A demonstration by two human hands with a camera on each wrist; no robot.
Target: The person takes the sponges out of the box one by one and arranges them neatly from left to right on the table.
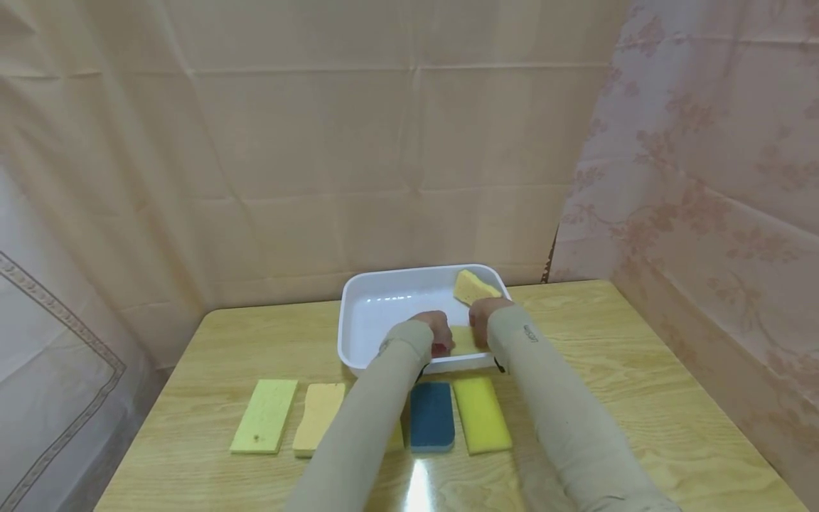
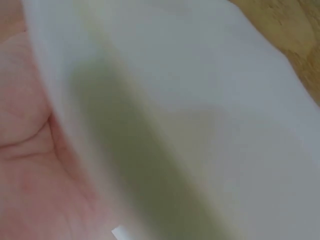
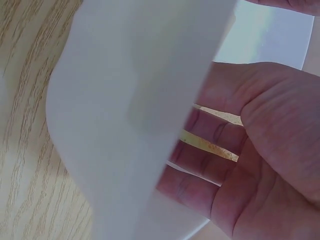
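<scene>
Inside a white plastic tray (image 1: 367, 327), a pale yellow sponge (image 1: 463, 340) lies between my two hands, near the front wall. My left hand (image 1: 436, 331) holds its left end, fingers bent. At the right end my right hand (image 1: 485, 316) grips it. In the left wrist view only part of the left palm (image 2: 25, 150) shows; the tray wall covers the fingers. The right wrist view has the right hand (image 3: 240, 150) reaching behind the tray wall, fingertips hidden. A second yellow sponge (image 1: 475, 286) leans in the tray's back right corner.
On the wooden table (image 1: 640, 370), before the tray, lie a light green sponge (image 1: 264, 416), a pale orange sponge (image 1: 320, 412), a dark blue sponge (image 1: 431, 417) and a bright yellow sponge (image 1: 483, 414). My left sleeve partly covers another yellowish sponge (image 1: 395, 437). Curtains hang behind.
</scene>
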